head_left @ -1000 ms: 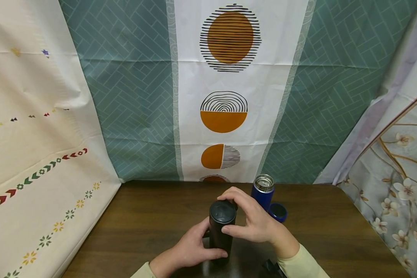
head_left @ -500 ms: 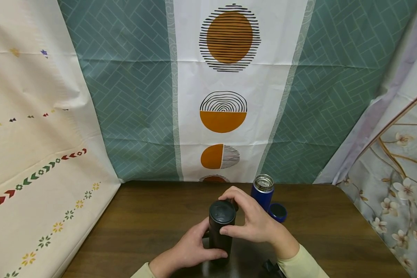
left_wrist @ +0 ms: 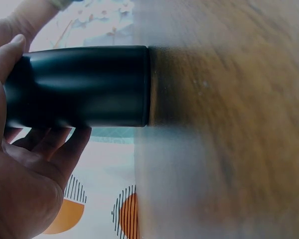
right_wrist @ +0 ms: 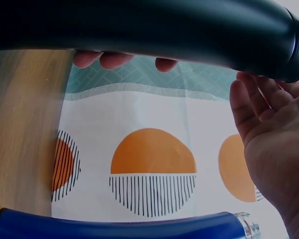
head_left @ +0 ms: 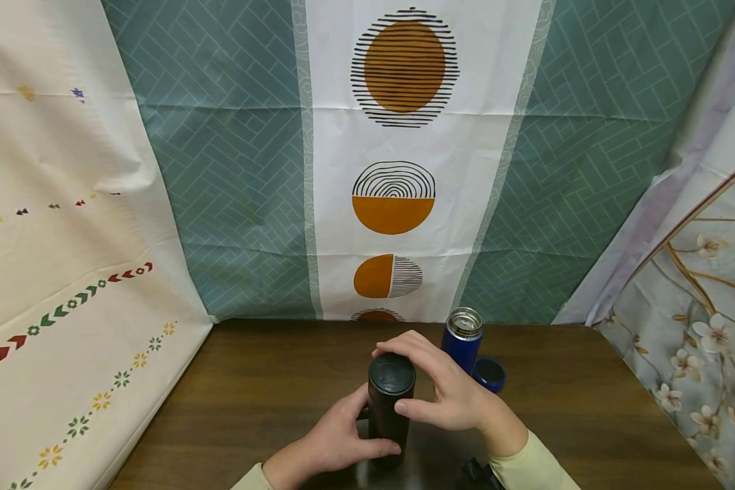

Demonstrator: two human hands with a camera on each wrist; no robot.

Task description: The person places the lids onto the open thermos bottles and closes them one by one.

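A black flask (head_left: 386,423) stands upright on the table, topped by a round black lid (head_left: 392,373). My left hand (head_left: 337,435) grips the lower body, its thumb across the front; in the left wrist view the fingers (left_wrist: 72,144) curl round the other side. At the top, my right hand (head_left: 444,384) curls round the lid, fingers behind it and thumb at the front right. Fingertips of that hand meet the flask near the lid seam in the right wrist view. Beyond the right hand stands a blue flask (head_left: 462,347), uncapped, with its steel neck showing.
A blue lid (head_left: 489,375) lies on the wooden table (head_left: 269,367) beside the blue flask. Near the right sleeve is a small black object (head_left: 480,473), partly cut off. Patterned cloths (head_left: 239,170) hang behind and at both sides.
My right hand's fingers have shifted left round the back of the lid, and its thumb has slid slightly right. The left hand and flask have stayed in place.
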